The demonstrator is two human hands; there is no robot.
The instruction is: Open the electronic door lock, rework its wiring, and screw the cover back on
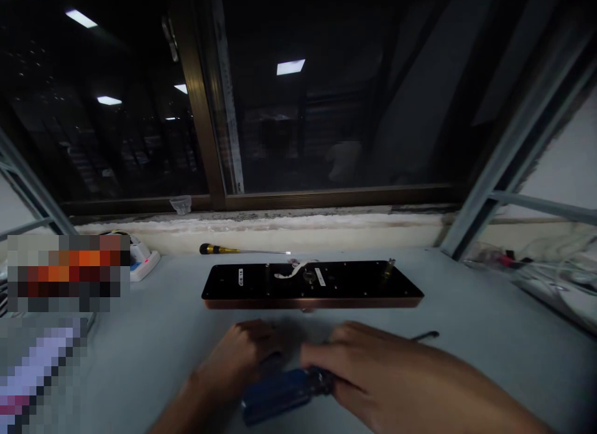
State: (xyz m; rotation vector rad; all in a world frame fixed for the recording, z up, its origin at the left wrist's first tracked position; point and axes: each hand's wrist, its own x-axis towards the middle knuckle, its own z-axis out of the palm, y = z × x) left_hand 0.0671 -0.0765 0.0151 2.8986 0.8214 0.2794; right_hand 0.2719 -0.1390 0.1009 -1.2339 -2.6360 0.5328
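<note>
While your right hand [366, 369] clamps a blue-handled tool [280, 395], your left hand [247, 348] curls nearby — its grip I can't tell — with the black panel [291, 288] just beyond both.

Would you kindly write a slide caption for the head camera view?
Right hand holding a blue-handled tool beside the left hand, in front of a long black panel.

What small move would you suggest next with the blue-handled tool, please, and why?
Perhaps bring the blue-handled tool toward the black panel: the right hand holds it apart from the panel, which lies flat on the table just beyond.
</note>
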